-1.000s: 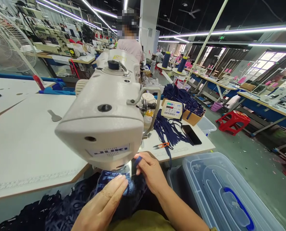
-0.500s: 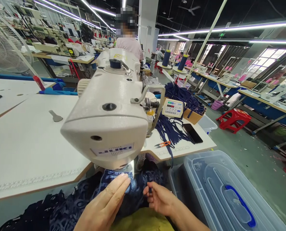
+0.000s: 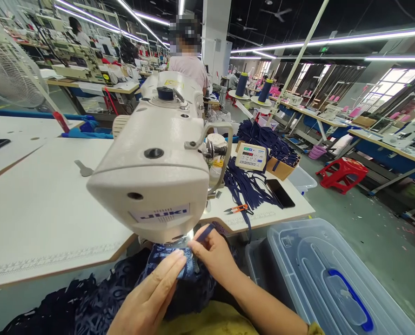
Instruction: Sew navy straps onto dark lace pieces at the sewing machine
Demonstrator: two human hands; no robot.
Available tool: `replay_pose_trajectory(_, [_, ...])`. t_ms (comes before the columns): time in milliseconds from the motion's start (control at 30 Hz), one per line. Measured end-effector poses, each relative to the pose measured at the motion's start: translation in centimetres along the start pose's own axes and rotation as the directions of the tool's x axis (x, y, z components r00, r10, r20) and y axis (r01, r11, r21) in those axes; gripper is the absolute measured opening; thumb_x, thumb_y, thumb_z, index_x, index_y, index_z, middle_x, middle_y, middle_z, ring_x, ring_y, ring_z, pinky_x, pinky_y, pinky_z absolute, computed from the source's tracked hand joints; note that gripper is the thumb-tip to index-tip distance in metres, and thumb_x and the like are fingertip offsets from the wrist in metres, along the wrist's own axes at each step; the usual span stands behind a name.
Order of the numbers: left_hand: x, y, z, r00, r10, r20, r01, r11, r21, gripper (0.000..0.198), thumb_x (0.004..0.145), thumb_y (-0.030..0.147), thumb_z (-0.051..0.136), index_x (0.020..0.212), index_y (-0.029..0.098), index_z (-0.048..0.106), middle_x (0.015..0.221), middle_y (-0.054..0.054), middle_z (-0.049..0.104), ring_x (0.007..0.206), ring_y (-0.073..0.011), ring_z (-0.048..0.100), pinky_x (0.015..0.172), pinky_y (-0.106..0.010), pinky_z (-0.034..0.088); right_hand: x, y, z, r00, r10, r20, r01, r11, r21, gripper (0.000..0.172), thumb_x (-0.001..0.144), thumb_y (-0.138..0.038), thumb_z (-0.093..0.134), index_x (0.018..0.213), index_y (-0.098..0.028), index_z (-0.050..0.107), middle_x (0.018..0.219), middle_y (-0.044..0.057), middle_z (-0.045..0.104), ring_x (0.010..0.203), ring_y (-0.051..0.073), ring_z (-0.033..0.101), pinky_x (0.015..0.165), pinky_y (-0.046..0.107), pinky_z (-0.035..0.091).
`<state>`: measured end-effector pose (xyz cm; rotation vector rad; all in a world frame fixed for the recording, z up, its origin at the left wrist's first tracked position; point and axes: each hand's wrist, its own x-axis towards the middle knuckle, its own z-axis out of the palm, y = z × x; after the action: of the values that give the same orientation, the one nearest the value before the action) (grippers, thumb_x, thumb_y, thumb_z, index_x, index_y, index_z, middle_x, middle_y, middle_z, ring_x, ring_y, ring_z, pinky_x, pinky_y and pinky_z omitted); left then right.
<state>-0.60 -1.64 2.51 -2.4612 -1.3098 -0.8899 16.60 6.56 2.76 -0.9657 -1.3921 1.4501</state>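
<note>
My left hand [image 3: 155,291] lies with straight fingers on the blue patterned lace fabric [image 3: 170,260], just below the head of the sewing machine [image 3: 151,181]. Its thumb is out of sight. Pinched in my right hand [image 3: 214,256] is a short navy strap [image 3: 205,233], its end sticking up past the fingers. The right fingertips are at the fabric's right edge, close to the lit needle area. The needle itself is hidden behind the machine head. More dark lace [image 3: 106,288] hangs down over my lap to the left.
On the table right of the machine lie orange thread snips [image 3: 238,209], a bundle of navy straps [image 3: 245,184], a phone [image 3: 280,193] and a control panel [image 3: 251,156]. A lidded plastic bin [image 3: 319,260] stands at the right. A flat metal piece [image 3: 84,168] lies on the left tabletop [image 3: 36,209].
My right hand has moved up and left from beside the lap to the fabric's edge under the machine, bringing the navy strap with it. The left hand has barely shifted.
</note>
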Motion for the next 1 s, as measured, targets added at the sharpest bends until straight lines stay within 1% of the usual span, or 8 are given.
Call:
replay_pose_trajectory(133, [0.9, -0.2, 0.0, 0.991, 0.123, 0.057, -0.129, 0.982, 0.135, 0.041, 0.090, 0.016, 0.044, 0.131, 0.019, 0.050, 0.133, -0.004, 0.057, 0.124, -0.0140, 0.051, 0.110, -0.027, 0.035, 0.1, -0.1, -0.1, 0.998, 0.069, -0.010, -0.068, 0.997, 0.028, 0.019, 0.077, -0.034, 0.065, 0.074, -0.018, 0.055, 0.066, -0.004, 0.053, 0.061, 0.010, 0.047, 0.061, 0.023, 0.040])
replay_pose_trajectory(200, [1.2, -0.5, 0.4, 0.992, 0.128, 0.009, -0.128, 0.978, 0.162, 0.037, 0.090, 0.018, 0.046, 0.126, 0.022, 0.055, 0.124, 0.001, 0.063, 0.125, -0.0113, 0.049, 0.115, -0.027, 0.024, 0.4, -0.1, -0.5, 0.996, 0.074, 0.041, -0.075, 0.996, 0.041, 0.022, 0.083, -0.038, 0.059, 0.077, -0.017, 0.058, 0.065, -0.003, 0.053, 0.060, 0.011, 0.048, 0.060, 0.022, 0.040])
replay_pose_trajectory(300, [1.2, -0.7, 1.1, 0.992, 0.103, -0.076, -0.090, 0.984, 0.156, 0.035, 0.085, 0.015, 0.054, 0.119, 0.023, 0.060, 0.113, 0.003, 0.069, 0.128, -0.0134, 0.045, 0.119, -0.036, 0.015, 0.8, 0.2, -1.1, 0.995, 0.028, 0.101, -0.033, 0.998, 0.056, 0.019, 0.085, -0.036, 0.057, 0.088, -0.018, 0.060, 0.074, -0.001, 0.056, 0.066, 0.011, 0.051, 0.064, 0.022, 0.041])
replay_pose_trajectory(367, [1.1, -0.5, 1.0, 0.995, 0.088, -0.037, -0.082, 0.986, 0.143, 0.038, 0.085, 0.012, 0.055, 0.121, 0.021, 0.058, 0.118, 0.001, 0.067, 0.128, -0.0170, 0.044, 0.117, -0.042, 0.019, 0.9, 0.5, -1.0, 0.998, -0.014, 0.069, 0.010, 0.998, 0.058, 0.015, 0.082, -0.031, 0.060, 0.091, -0.019, 0.058, 0.079, -0.001, 0.056, 0.069, 0.011, 0.051, 0.066, 0.023, 0.042])
replay_pose_trajectory(433, [1.0, -0.1, 0.5, 0.996, 0.091, 0.021, -0.093, 0.986, 0.138, 0.039, 0.087, 0.010, 0.050, 0.126, 0.019, 0.055, 0.126, -0.001, 0.062, 0.128, -0.0185, 0.044, 0.115, -0.042, 0.024, 0.9, 0.8, -0.5, 0.999, -0.044, 0.015, 0.044, 0.999, 0.021, 0.012, 0.082, -0.027, 0.059, 0.090, -0.019, 0.056, 0.077, -0.002, 0.054, 0.068, 0.011, 0.050, 0.066, 0.023, 0.041])
replay_pose_trajectory(600, [0.8, 0.4, -0.7, 0.986, 0.157, 0.065, -0.166, 0.967, 0.192, 0.039, 0.093, 0.007, 0.036, 0.126, 0.016, 0.054, 0.133, -0.002, 0.056, 0.132, -0.0187, 0.039, 0.117, -0.042, 0.018, 0.6, 1.1, 0.6, 0.994, -0.065, -0.083, 0.059, 0.995, -0.078, 0.008, 0.084, -0.025, 0.054, 0.088, -0.019, 0.053, 0.075, -0.003, 0.052, 0.066, 0.012, 0.048, 0.064, 0.023, 0.040])
replay_pose_trajectory(733, [0.7, 0.1, -0.6, 0.983, 0.174, 0.055, -0.181, 0.965, 0.189, 0.041, 0.094, 0.007, 0.033, 0.127, 0.019, 0.052, 0.129, -0.001, 0.060, 0.130, -0.0164, 0.043, 0.118, -0.042, 0.021, 0.7, 0.9, 0.5, 0.996, -0.062, -0.065, 0.051, 0.988, -0.147, 0.008, 0.084, -0.026, 0.054, 0.086, -0.018, 0.054, 0.073, -0.003, 0.052, 0.064, 0.012, 0.047, 0.063, 0.023, 0.040])
replay_pose_trajectory(1000, [0.3, 0.2, 0.0, 0.990, 0.137, 0.030, -0.140, 0.976, 0.167, 0.037, 0.094, 0.009, 0.036, 0.126, 0.017, 0.054, 0.130, -0.003, 0.059, 0.134, -0.0198, 0.038, 0.118, -0.043, 0.020, 0.8, 0.5, -0.2, 0.999, -0.052, 0.009, 0.053, 0.986, -0.160, 0.007, 0.085, -0.024, 0.054, 0.088, -0.018, 0.056, 0.073, -0.002, 0.055, 0.064, 0.011, 0.049, 0.064, 0.023, 0.042])
